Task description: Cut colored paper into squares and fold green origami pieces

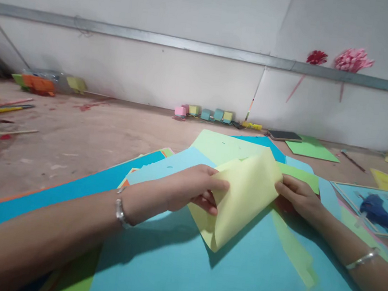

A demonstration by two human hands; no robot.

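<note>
A pale yellow sheet of paper [248, 194], partly folded over, is tilted above the blue paper [200, 269] in the middle of the view. My left hand [199, 186] pinches its left edge, with the thumb on top and fingers beneath. At its right corner, my right hand [296, 193] grips the paper between thumb and fingers. A light green sheet [215, 146] lies just behind it.
Small coloured paper cubes [205, 114] stand along the wall. A phone [284, 136] and a green sheet [312, 148] lie at the back right. A dark blue tool, perhaps a glue gun [380, 213], is at the right. Pencils [4, 108] lie far left.
</note>
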